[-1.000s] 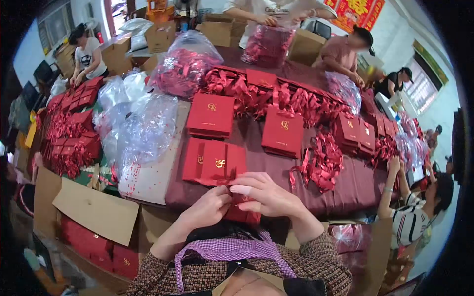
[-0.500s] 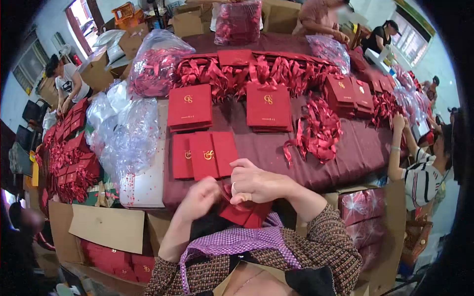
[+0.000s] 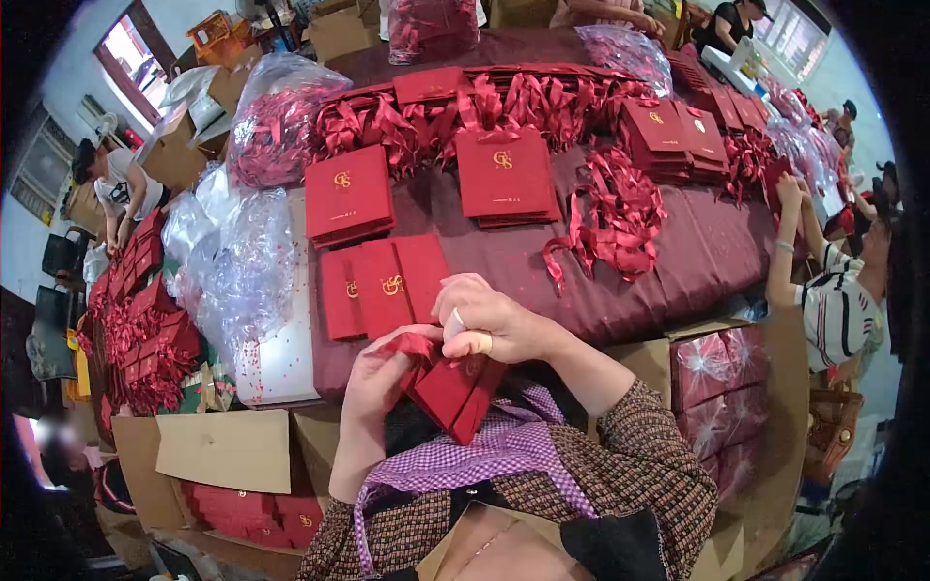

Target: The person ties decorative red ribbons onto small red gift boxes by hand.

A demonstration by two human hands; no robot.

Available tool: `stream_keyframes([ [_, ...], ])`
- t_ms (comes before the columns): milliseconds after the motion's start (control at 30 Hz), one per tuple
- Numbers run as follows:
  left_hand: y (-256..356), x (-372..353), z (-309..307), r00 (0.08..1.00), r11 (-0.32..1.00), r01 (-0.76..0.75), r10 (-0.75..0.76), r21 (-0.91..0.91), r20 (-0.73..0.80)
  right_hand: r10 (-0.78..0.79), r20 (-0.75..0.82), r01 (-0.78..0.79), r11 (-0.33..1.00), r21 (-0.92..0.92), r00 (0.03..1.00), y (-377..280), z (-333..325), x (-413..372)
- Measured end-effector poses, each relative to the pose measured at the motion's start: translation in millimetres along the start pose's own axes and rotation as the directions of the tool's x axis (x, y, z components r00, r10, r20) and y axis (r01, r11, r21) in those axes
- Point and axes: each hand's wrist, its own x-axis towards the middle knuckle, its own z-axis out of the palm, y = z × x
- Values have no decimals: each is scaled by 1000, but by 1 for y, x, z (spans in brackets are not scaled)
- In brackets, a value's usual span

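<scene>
A folded red paper bag [image 3: 453,389] hangs tilted below my two hands, just in front of my chest. My left hand [image 3: 380,376] pinches a red ribbon [image 3: 407,346] at the bag's top. My right hand [image 3: 489,321] grips the bag's upper edge; a taped fingertip shows. Just beyond my hands, flat red bags with gold logos [image 3: 383,285] lie on the maroon-covered table [image 3: 678,261].
Two stacks of red bags [image 3: 349,194] [image 3: 506,174] and piles of red ribbons [image 3: 608,218] cover the table. Clear plastic sacks [image 3: 237,261] lie left. Cardboard boxes with red bags [image 3: 242,504] stand below. A person in a striped shirt [image 3: 828,300] reaches in at right; another person [image 3: 116,189] works far left.
My hands have drawn the red bag down and toward my chest, and my left hand now holds a ribbon at its top. The view has tilted, sliding the table upward.
</scene>
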Motion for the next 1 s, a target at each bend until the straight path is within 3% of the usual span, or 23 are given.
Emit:
stream_keyframes([
  [33,-5,-1,-3,999,986,-54,54,157,4,10,-53,-8,999,35,999,3,2,-3],
  [100,-11,1,-5,996,982,-73,63,174,61,18,-137,-9,998,61,990,4,6,-5],
  [133,-10,2,-2,995,924,-102,90,368,49,26,-149,-17,998,64,988,6,7,-8],
  [167,-10,3,-1,992,828,-124,117,547,48,59,-155,-50,997,65,986,9,8,-11],
  [200,-8,5,-4,958,633,-266,255,727,128,96,-165,-86,994,68,982,11,9,-14],
  [267,-14,0,-5,966,744,-164,253,648,-46,126,-237,-120,992,42,963,12,7,-21],
  [300,-6,-1,-6,955,590,-195,297,784,14,129,-281,-139,990,-17,951,8,1,-23],
  [333,-10,-5,-10,953,664,-104,280,740,-117,254,-384,-257,965,44,887,9,1,-34],
  [367,-13,-10,-13,937,730,-14,248,684,-246,234,-446,-283,958,-45,864,10,-11,-41],
  [400,1,-3,-11,931,537,-158,361,829,-56,319,-524,-360,933,26,789,4,-20,-50],
  [433,-3,-1,-19,908,497,-212,419,841,-20,318,-612,-405,914,-4,724,2,-29,-61],
  [467,-5,-2,-21,910,613,-150,392,776,-133,306,-674,-445,895,-38,673,6,-40,-75],
  [500,-6,-4,-20,904,717,-89,350,692,-246,380,-716,-502,863,46,586,3,-48,-89],
  [533,-7,-4,-20,914,722,-86,331,687,-234,354,-752,-475,878,61,556,7,-55,-104],
  [600,-8,-3,-20,876,883,-9,233,470,-423,234,-774,-546,821,-166,588,6,-69,-127],
  [667,-9,2,-23,881,884,42,187,466,-434,210,-740,-601,736,-311,639,5,-75,-142],
  [733,-13,10,-17,874,874,95,155,477,-460,173,-561,-555,537,-635,809,1,-77,-146],
  [800,-11,15,-14,897,831,170,92,529,-433,172,-442,-467,473,-747,881,11,-70,-152],
  [867,-18,22,-7,867,779,187,155,598,-473,328,-419,-522,354,-776,847,6,-61,-150],
  [933,-20,25,-21,912,789,196,72,582,-405,352,-397,-508,324,-798,848,25,-58,-161],
  [967,-20,28,-22,912,787,209,58,580,-406,330,-411,-520,396,-757,849,33,-57,-166],
  [1000,-18,31,-26,937,730,178,80,660,-341,349,-416,-532,375,-759,840,27,-58,-162],
])
